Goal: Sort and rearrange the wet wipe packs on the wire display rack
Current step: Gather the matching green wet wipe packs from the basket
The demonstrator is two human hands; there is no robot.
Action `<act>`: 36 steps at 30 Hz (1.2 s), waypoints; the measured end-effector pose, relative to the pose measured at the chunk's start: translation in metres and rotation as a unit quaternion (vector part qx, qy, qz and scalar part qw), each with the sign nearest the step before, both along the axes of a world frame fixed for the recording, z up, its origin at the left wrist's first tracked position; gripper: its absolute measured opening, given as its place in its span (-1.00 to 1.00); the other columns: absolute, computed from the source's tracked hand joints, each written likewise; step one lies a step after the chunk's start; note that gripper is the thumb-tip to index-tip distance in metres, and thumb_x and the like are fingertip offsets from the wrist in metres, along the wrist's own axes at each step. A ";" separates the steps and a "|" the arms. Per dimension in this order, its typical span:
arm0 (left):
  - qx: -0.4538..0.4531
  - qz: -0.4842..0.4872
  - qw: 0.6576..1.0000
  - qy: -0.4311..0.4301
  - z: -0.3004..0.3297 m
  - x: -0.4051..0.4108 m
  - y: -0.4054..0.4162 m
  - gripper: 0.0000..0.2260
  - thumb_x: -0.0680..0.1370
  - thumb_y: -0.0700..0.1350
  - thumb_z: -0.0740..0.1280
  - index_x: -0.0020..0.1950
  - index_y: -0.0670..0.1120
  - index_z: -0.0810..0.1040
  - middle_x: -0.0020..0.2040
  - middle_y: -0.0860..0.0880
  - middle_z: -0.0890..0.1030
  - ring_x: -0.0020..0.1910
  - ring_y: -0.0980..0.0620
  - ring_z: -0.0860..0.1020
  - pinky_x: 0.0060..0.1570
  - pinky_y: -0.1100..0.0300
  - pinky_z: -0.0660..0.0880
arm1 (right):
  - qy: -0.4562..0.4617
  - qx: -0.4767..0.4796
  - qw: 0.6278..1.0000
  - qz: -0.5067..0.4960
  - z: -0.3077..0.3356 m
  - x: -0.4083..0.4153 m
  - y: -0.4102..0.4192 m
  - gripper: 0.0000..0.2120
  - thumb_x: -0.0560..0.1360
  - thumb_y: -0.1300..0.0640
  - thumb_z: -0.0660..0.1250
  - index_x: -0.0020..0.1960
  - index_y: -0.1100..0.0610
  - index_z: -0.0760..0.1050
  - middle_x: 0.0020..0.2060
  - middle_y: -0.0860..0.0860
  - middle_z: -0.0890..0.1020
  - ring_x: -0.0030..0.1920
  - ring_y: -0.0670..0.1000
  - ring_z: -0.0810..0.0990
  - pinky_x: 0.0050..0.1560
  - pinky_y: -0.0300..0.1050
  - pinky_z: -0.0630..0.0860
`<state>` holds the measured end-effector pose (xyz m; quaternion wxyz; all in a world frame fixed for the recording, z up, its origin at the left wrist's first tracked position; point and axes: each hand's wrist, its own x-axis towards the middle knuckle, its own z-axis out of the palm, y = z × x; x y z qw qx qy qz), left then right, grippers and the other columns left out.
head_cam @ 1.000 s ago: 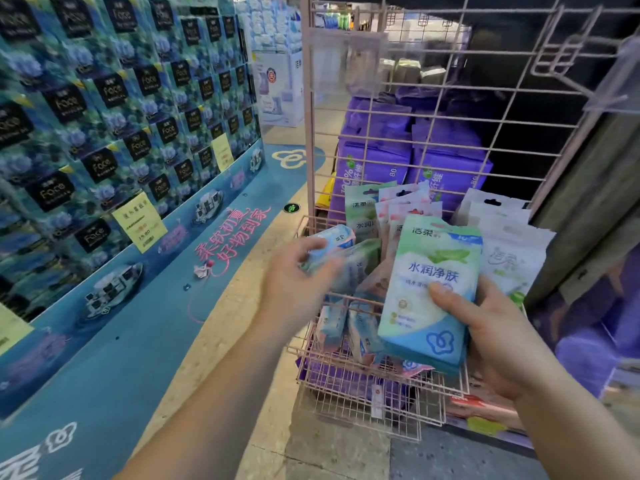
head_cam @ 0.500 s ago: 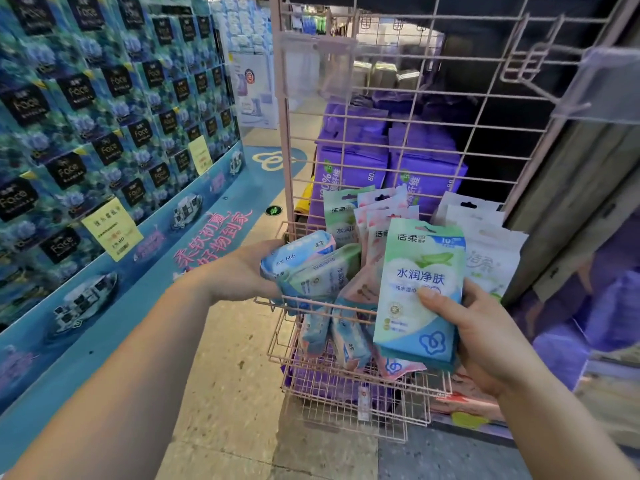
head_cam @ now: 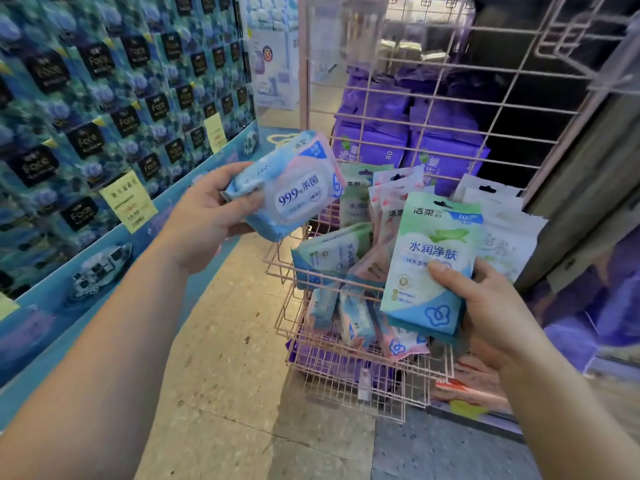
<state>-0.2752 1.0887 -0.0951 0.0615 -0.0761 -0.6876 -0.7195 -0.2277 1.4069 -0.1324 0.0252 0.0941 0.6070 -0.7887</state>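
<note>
- Between your two hands, in the head view, stands the pink wire display rack [head_cam: 349,372], its basket holding a jumble of wet wipe packs.
- Your left hand [head_cam: 204,216] grasps a blue-and-pink wet wipe pack [head_cam: 294,188] printed "99.9%", thumb across its front and fingers curled behind its lower left end; the pack is tilted, lifted clear above and to the left of the basket's front left corner.
- Your right hand [head_cam: 485,310] clasps a green-and-blue wet wipe pack [head_cam: 433,261], thumb pressed on its face and fingers wrapped behind; it is held upright over the basket's right front rail.
- Just left of that right-hand grip, a green pack [head_cam: 329,251] leans sideways against the rail, with pink packs [head_cam: 391,202] standing behind it.
- Behind the right-hand pack, white packs [head_cam: 502,230] stand at the basket's right end.
- Beyond the rack's grid, purple packs [head_cam: 446,147] are stacked.
- Left of your left hand runs a wall of blue tissue boxes [head_cam: 104,98] with a yellow price tag [head_cam: 128,200].
</note>
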 end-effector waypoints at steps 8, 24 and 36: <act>-0.053 -0.176 0.951 -0.247 -0.077 0.067 -0.047 -0.39 0.12 0.11 0.62 0.13 0.05 0.61 0.01 -0.06 0.67 -0.10 0.00 0.63 -0.24 0.12 0.58 | 0.010 0.012 1.000 0.015 0.003 -0.005 -0.014 -0.67 0.26 0.19 0.45 0.02 0.08 0.55 -0.15 -0.02 0.74 -0.16 0.01 0.73 -0.30 -0.11 0.64; 0.166 -0.012 0.872 -0.460 -0.186 -0.011 0.171 -0.72 0.48 -0.15 0.41 0.14 -0.20 0.48 -0.13 -0.18 0.65 -0.38 -0.04 0.65 -0.39 0.09 0.62 | 0.012 0.011 0.999 -0.036 0.005 0.031 0.028 -0.66 0.26 0.19 0.40 0.04 0.12 0.55 -0.13 -0.03 0.74 -0.15 -0.02 0.72 -0.32 -0.19 0.61; -0.168 -0.117 0.923 -0.327 -0.141 0.036 0.109 -0.68 0.42 -0.06 0.48 0.12 -0.10 0.55 -0.08 -0.05 0.64 -0.15 0.00 0.59 -0.20 0.13 0.53 | 0.036 -0.018 0.999 -0.003 0.004 0.024 0.029 -0.53 0.18 0.18 0.47 0.08 0.15 0.54 -0.10 0.04 0.74 -0.12 0.05 0.72 -0.28 -0.14 0.62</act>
